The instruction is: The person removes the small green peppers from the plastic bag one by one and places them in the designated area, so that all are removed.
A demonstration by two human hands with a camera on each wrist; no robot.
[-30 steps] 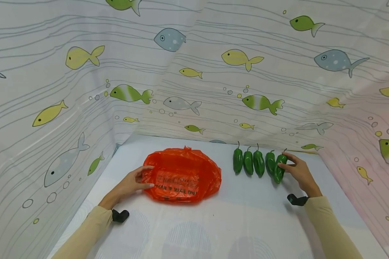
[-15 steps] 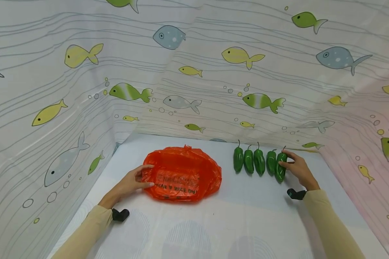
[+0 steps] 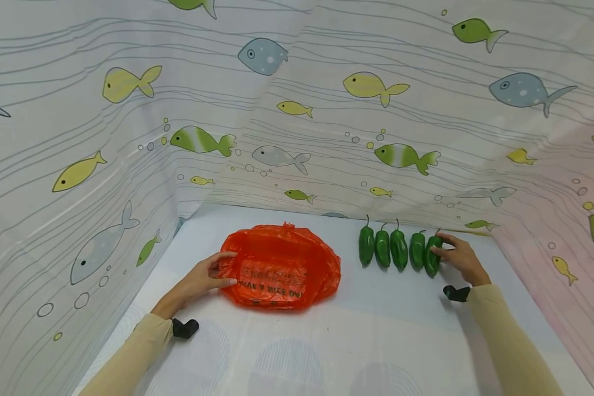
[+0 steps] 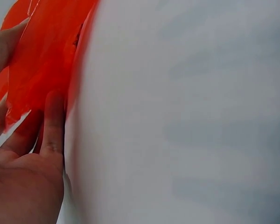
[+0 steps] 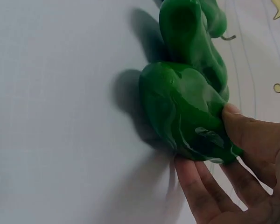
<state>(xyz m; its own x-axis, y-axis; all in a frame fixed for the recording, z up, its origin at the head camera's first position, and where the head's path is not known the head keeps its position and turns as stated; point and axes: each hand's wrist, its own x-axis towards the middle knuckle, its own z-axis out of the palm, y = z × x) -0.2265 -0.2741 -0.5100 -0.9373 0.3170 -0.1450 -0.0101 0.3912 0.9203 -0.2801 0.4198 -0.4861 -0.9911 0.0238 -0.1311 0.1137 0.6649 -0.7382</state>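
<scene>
A red plastic bag [image 3: 272,269] with dark print lies spread with its mouth open, left of the middle in the head view. My left hand [image 3: 201,278] holds its left side, fingers and thumb over the edge; the left wrist view shows fingers [image 4: 53,121] against the red film. Toward the back right, several green chili peppers [image 3: 398,250] lie in a row, stems to the back wall. My right hand [image 3: 460,257] grips the rightmost green chili pepper [image 3: 433,257] between thumb and fingers. Its glossy body [image 5: 186,112] fills the middle of the right wrist view, close beside its neighbour.
A white table [image 3: 326,346] with pale round prints bears everything. Fish-printed sheets [image 3: 326,132] rise as walls at the back, left and right. The back wall stands just behind the pepper stems. Black wrist mounts [image 3: 185,328] sit at both sleeves.
The rightmost chili pepper, tilted over its neighbour before, now lies straighter and beside it, shifted slightly right with my right hand. My left hand and the bag have stayed in place.
</scene>
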